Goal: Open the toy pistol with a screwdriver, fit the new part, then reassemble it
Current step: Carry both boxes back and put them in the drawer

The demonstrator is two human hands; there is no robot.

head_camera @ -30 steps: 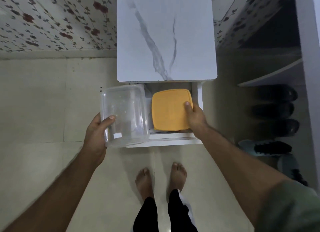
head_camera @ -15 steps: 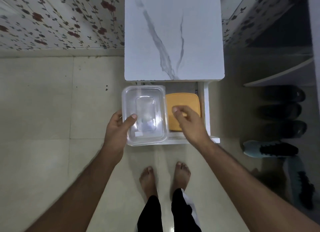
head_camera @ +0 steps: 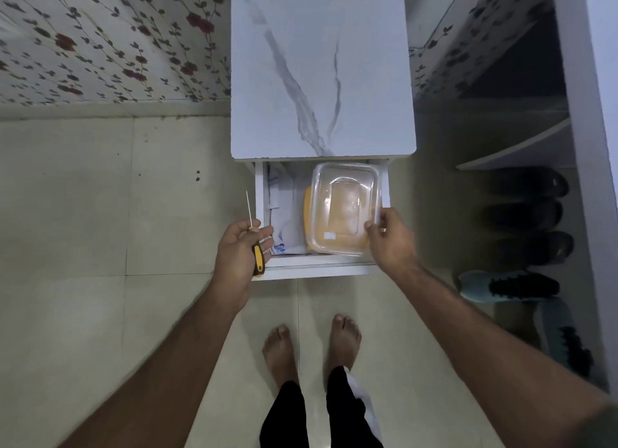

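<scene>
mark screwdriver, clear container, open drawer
screwdriver (head_camera: 258, 258): head view, on its yellow-black handle in the left hand.
clear container (head_camera: 344, 207): head view, on its transparent base.
open drawer (head_camera: 317, 271): head view, on its white front edge.

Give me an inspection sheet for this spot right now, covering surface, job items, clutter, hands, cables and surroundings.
Surface: white marble-look cabinet top, nothing seen on it; drawer below it pulled open.
Job's things: screwdriver with yellow-black handle, thin shaft pointing up. Toy pistol and new part: nothing seen.
Clutter: clear plastic container over an orange lid in the drawer; white papers beside them.
Hands: left hand holds the screwdriver handle; right hand pinches the container's near right corner.
Cables: nothing seen.
Surroundings: tiled floor, floral wall, shoes by a shelf on the right, bare feet below.
</scene>
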